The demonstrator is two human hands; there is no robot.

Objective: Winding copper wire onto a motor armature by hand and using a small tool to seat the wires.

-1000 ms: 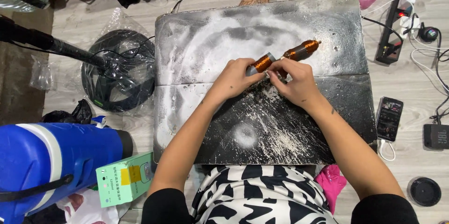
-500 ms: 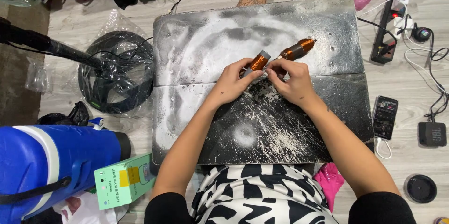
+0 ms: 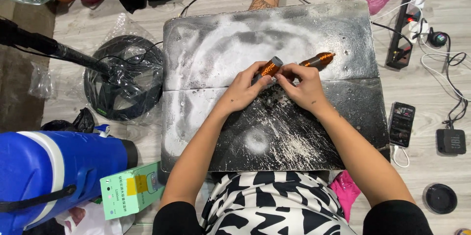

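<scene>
Both hands meet over the middle of a dark, scratched work board dusted with white powder (image 3: 216,48), which lies flat on the pale floor. The left hand (image 3: 244,90) has its fingers closed around a small cylindrical coil of copper-coloured wire with a grey end cap (image 3: 270,67), holding it tilted just above the board. The right hand (image 3: 305,86) comes in from the other side, its fingertips pinched together at the lower end of that coil, touching the left hand's fingers. A second copper-wound cylinder (image 3: 318,60) lies on the board just beyond the right hand, apart from the first. Off the board's right edge rests a black smartphone (image 3: 402,123) on its white cable; to the left sits a black round object wrapped in clear plastic (image 3: 125,85).
</scene>
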